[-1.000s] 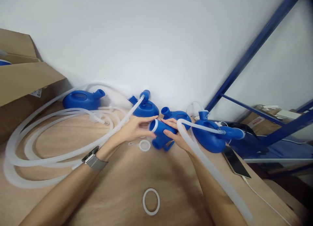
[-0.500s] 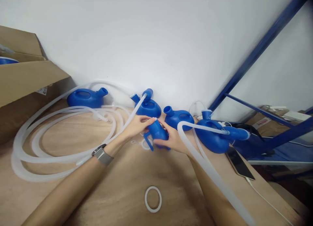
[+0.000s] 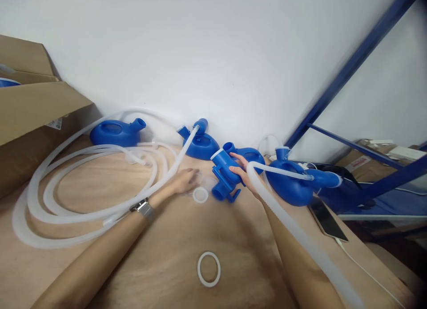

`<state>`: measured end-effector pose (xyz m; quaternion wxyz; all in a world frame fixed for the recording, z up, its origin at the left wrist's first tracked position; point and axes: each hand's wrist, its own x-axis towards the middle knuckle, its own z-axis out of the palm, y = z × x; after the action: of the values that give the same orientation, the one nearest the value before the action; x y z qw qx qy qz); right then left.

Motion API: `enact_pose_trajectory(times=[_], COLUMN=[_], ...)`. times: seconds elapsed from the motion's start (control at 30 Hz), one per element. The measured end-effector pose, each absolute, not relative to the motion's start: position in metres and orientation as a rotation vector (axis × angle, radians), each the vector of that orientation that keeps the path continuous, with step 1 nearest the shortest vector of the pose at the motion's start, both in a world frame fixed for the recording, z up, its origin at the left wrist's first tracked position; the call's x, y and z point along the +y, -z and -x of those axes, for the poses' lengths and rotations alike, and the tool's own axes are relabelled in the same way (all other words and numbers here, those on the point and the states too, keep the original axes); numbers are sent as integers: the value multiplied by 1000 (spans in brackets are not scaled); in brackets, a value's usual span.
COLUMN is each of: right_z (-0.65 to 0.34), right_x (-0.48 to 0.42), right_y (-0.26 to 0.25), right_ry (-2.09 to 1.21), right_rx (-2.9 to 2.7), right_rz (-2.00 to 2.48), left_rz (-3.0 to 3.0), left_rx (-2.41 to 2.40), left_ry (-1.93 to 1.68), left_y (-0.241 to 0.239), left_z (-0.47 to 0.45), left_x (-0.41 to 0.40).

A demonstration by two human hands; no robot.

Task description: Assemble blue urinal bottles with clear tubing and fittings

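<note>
My right hand (image 3: pixel 245 170) is closed around a blue plastic spout piece (image 3: pixel 227 168), a short tube with a white rim, side bars and a second opening low down. It is held tilted above the table. My left hand (image 3: pixel 187 180) is low over the tabletop beside a small white ring (image 3: pixel 200 195) and a clear, thin piece I cannot make out well. Motion smears its fingers, so their grip is unclear. A larger white ring (image 3: pixel 208 269) lies flat nearer to me. Behind my hands stand a blue jug with a hose (image 3: pixel 200 146) and an open-necked blue jug (image 3: pixel 251 156).
Coiled translucent hose (image 3: pixel 28 197) covers the left of the table, before another blue jug (image 3: pixel 115 134). A cardboard box (image 3: pixel 43 106) stands far left. At right are a blue jug (image 3: pixel 290 184) with a hose crossing my right forearm, a phone (image 3: pixel 328 220) and a blue metal frame (image 3: pixel 353 64).
My left hand has let go of the blue spout piece and moved down left to the table. My right hand has turned the piece and shifted it slightly right.
</note>
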<state>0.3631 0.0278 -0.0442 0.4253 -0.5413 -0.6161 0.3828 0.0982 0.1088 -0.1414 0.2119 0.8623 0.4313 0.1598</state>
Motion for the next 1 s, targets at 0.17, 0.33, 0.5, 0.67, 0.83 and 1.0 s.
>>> enact_pose_trajectory(times=[0.17,0.33,0.5,0.67,0.83,1.0], right_z=[-363,-365,-364,-360,-359,-361], right_x=[29,31,27,23,21,21], right_y=[45,48,45,40,38,40], right_ry=[-1025,-990,-951,-956,-922,-889], right_rx=[-1499,-1512,-1591,-1691,-1750,-1810], right_rz=[1423,1466,1434,1419,1424,1444], left_rz=[-2520,-2781,-2751,-2705,-2621,-2558], left_rx=[1194,926,859,900,919,994], left_ry=[-353,-163,252,320,346,268], left_y=[118,96,94,94,94,99], left_z=[-99,-110,-121,-124,-125,-124], left_x=[99,77,62,60,61,63])
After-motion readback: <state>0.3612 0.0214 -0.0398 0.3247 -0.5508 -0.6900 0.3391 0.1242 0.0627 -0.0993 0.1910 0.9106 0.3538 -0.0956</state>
